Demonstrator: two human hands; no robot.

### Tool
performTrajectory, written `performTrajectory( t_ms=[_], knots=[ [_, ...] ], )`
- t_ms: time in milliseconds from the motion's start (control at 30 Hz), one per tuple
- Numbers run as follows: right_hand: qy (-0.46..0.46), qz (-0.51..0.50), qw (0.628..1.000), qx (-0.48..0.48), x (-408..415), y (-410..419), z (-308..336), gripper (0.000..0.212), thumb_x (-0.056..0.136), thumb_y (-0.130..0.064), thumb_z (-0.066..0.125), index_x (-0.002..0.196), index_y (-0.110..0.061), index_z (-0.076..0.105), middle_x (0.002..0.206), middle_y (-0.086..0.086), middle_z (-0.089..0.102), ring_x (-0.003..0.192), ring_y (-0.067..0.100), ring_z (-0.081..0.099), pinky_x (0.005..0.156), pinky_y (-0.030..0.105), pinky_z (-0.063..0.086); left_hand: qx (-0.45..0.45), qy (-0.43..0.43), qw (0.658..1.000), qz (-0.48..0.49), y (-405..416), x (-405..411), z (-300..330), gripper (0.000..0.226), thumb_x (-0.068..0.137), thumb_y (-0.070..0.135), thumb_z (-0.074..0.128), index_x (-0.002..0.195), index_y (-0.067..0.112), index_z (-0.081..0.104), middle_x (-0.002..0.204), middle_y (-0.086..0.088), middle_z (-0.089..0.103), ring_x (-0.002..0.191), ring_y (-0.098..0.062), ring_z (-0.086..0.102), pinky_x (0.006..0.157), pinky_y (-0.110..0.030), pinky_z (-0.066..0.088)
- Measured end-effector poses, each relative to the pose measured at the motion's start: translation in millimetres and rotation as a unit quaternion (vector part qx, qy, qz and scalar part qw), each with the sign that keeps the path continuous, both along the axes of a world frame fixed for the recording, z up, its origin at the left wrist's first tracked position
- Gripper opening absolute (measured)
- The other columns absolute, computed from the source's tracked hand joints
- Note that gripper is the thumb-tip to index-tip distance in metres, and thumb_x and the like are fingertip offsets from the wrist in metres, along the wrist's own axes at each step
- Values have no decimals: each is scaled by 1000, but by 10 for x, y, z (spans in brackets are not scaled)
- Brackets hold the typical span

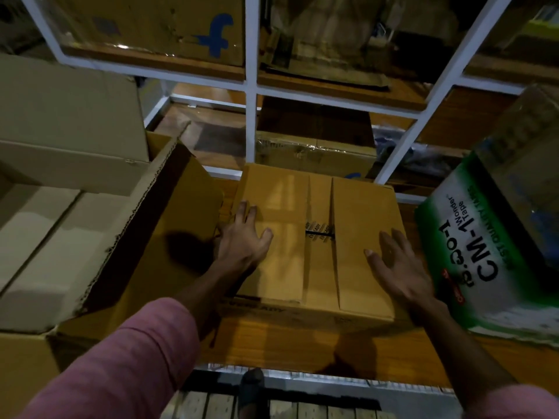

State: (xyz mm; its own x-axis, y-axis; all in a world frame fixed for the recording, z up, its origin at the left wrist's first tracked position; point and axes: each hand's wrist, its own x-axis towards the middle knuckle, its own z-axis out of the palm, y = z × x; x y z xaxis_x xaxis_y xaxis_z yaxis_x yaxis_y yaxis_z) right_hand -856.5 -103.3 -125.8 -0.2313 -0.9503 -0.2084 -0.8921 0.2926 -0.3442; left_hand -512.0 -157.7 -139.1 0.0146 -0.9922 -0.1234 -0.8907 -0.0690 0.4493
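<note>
— Sleeves (127, 358), pink ones, are filling the bottom corners, and a shoe (251, 388) is showing just below the front edge of the shelf (272, 343). What are the hands doing?

— Both are lying flat on the box (287, 261). The left hand (242, 240) is resting on the left part of its top, fingers straight and spread, gripping nothing. The right hand (399, 267) is lying on the right part of the top, near that edge, fingers straight and close together, and it too is holding nothing.

— And where is the box sitting?

— It is sitting in the middle of the shelf, a little back from the front edge, with its flaps folded shut.

— What is standing beside it?

— An open carton (169, 237) is holding one flap up just beside the box's left side, towards the shelf's left end. A green and white pack (472, 252) marked CM-1 is tilting just beside the right hand, towards the right end. White bars (251, 116) are running behind the back edge, and more cartons (314, 152) are sitting behind them
</note>
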Motion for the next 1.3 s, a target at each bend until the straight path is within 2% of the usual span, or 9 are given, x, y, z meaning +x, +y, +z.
performTrajectory(
  t_ms=[133,233,467,600,800,1000,1067,1167,1300],
  knots=[
    [11,9,999,-46,-79,88,135,85,82,-93,26,154,-47,23,168,-19,7,150,38,25,111,69,30,-19,-14,1000,0,121,1,171,72,96,61,30,159,28,21,170,5,7,141,-42,37,110,-51,37],
    [29,9,995,-90,-123,183,409,88,83,-92,25,155,-42,27,169,-15,10,148,37,29,111,69,32,-39,-10,999,18,256,-29,419,69,98,58,32,160,32,20,170,11,5,139,-43,36,105,-53,42],
    [57,14,983,-174,-206,393,1459,84,85,-84,31,155,-38,34,168,-10,17,146,33,34,109,67,36,-112,28,993,26,469,-91,1275,68,98,58,36,160,34,22,170,13,5,144,-40,31,110,-54,35],
    [76,27,973,-215,-237,534,2064,81,87,-85,35,154,-40,34,167,-11,19,144,35,38,106,68,38,-171,45,984,25,670,-69,1851,67,98,54,39,159,28,29,170,6,13,147,-35,31,114,-54,31],
    [103,34,953,-281,-57,756,3036,69,96,-69,44,154,-33,39,167,-1,27,147,32,34,111,63,36,-245,29,969,7,792,134,2840,67,98,53,38,158,22,34,170,-1,19,149,-32,31,115,-55,30],
    [69,68,943,-317,465,830,3661,69,98,-67,45,153,-27,41,164,5,33,146,34,36,113,61,36,-263,-24,964,19,961,706,3789,69,92,59,37,153,27,41,165,0,31,141,-37,42,110,-56,34],
    [63,72,944,-317,718,833,3761,67,98,-66,45,152,-27,42,162,5,36,143,33,39,110,59,39,-266,-38,963,17,1024,942,3983,62,98,54,42,151,23,44,162,-5,36,138,-36,46,110,-53,37],
    [52,86,943,-318,1152,807,3837,65,99,-65,45,151,-26,44,158,6,41,138,32,44,105,55,41,-263,-32,964,22,1078,1368,4119,53,102,47,47,148,20,48,150,-12,50,128,-34,53,107,-52,44],
    [41,113,940,-318,1828,655,3885,66,96,-68,45,149,-28,47,155,8,46,133,33,48,104,55,44,-253,-14,966,54,1006,2106,4119,58,100,53,49,152,27,44,148,-13,51,128,-33,54,104,-52,47]
  ],
)
